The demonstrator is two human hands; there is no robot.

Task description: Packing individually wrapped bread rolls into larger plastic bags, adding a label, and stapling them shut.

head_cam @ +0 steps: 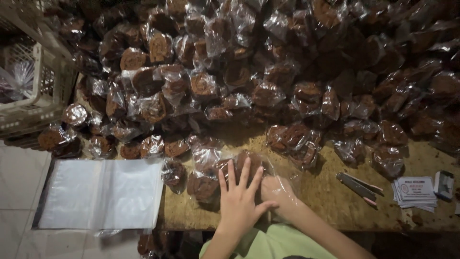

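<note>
Risk, I judge: my flat, spread left hand (239, 199) and bag-covered right hand (278, 192), grip untellable, could tear the clear bag (225, 160) on the bench (326, 196).

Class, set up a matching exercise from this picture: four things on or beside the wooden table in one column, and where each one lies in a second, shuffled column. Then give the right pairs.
Things
1. stack of clear plastic bags
2. stapler
3. crate
4. left hand

Places
A. top left edge of the view, beside the heap of wrapped cakes
B. lying flat on a clear bag with a brown cake inside
C. right part of the table, next to a pile of small paper labels
D. lower left, at the table's left end

Pairs: 1-D, 2-C, 3-A, 4-B
</note>
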